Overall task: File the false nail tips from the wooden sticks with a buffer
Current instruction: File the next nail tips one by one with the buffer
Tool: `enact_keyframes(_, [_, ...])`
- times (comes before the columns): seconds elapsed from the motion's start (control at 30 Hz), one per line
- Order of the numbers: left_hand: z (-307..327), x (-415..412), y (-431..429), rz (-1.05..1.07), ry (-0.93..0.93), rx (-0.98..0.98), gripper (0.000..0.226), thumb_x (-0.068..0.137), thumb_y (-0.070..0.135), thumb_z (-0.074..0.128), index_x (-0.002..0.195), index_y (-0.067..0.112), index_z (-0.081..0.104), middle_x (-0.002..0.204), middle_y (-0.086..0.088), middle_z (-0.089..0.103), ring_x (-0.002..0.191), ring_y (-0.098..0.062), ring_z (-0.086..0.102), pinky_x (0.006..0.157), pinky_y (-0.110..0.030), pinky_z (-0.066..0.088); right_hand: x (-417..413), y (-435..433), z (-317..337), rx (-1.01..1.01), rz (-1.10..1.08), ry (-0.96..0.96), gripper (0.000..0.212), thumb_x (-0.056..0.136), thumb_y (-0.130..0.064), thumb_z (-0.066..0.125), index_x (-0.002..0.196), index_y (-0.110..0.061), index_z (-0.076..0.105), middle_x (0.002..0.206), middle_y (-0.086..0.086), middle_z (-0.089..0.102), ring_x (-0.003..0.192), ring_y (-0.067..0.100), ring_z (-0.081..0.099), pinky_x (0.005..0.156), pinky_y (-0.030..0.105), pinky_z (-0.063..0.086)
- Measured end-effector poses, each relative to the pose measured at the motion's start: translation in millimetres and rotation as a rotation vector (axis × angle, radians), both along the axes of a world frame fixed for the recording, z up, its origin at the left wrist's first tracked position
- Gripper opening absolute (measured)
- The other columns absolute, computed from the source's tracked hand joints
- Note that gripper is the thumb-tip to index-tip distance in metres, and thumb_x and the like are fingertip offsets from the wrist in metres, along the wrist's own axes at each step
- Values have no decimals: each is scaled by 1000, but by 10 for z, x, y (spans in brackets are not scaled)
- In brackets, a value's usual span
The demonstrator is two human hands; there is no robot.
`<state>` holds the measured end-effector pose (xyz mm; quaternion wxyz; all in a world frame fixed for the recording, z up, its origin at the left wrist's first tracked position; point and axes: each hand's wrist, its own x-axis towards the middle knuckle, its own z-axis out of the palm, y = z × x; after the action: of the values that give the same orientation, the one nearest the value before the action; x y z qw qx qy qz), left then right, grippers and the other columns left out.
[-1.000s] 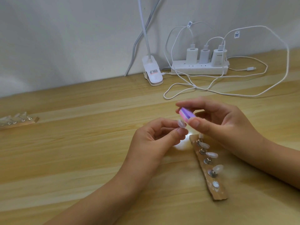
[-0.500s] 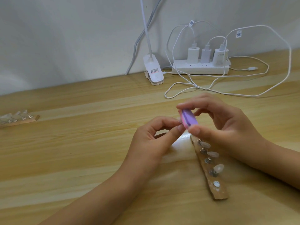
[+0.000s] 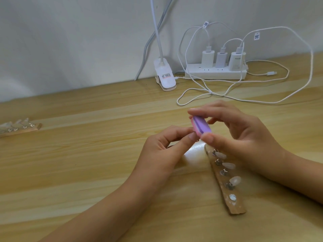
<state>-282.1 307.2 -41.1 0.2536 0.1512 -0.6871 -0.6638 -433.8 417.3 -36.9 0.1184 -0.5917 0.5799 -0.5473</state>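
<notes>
At far left of the table, a second wooden stick of tips lies well apart from the work. Centre: my view has the left hand pinched, probably on one loose nail tip, but the buffer covers it, can't confirm. Just below lies the working stick, more tips on it. Right hand clamps the buffer thumb-to-forefinger, meeting the left pinch. My call: short light strokes, buffer flat on the tip edge, firm pinch so it can't flick out.

The buffer hides the false nail tip the left hand pinches; the far wooden stick is cut off.
</notes>
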Motion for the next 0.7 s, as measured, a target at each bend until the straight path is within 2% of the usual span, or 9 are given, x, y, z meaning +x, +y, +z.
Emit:
enact_keyframes(0.07, [-9,2,-6,10,-12,-5,22,82,31,71,97,15,76,99,-3,74,97,-13,67,86,-27,50,28,-1,-12,-22,4,75,42,84,-35,68,125,-26,62,120,-3,61,119,22,55,93,24,43])
enact_keyframes(0.2, [-24,-2,-17,13,-13,10,15,84,27,70,93,16,77,97,3,74,94,-5,66,81,-17,47,15,-1,-6,-33,-104,123,42,83,-40,65,123,-30,60,122,-7,61,119,18,53,96,29,44])
enact_keyframes(0.3, [-24,-1,-8,-9,-7,-23,13,85,28,70,92,20,77,95,4,74,94,-7,66,83,-19,48,38,19,-5,-69,-122,257,43,83,-38,67,124,-29,59,122,-9,59,120,16,52,104,27,37])
enact_keyframes(0.4, [-30,2,-28,7,0,3,12,84,28,70,90,20,77,94,7,74,91,-3,65,81,-15,46,19,1,3,-61,-166,220,41,82,-40,66,121,-28,60,119,-10,60,117,12,53,102,28,39])
enact_keyframes(0.53, [-40,5,-17,-11,4,-22,15,85,27,71,92,15,76,93,3,74,90,-7,66,81,-17,47,43,11,-10,-81,-145,282,41,83,-39,68,121,-28,59,120,-11,59,119,14,52,104,25,36])
enact_keyframes(0.63, [-44,2,-21,2,17,0,20,80,30,68,91,16,77,94,4,74,92,-4,66,82,-14,46,0,-2,-2,-68,-176,216,40,82,-42,66,120,-31,59,119,-13,60,116,13,52,101,26,38])
enact_keyframes(0.7, [-45,1,-19,-12,13,-16,18,82,27,67,91,14,76,92,3,74,90,-5,66,82,-15,47,13,0,-7,-80,-159,241,41,83,-41,67,121,-29,59,120,-11,59,118,15,52,102,27,37])
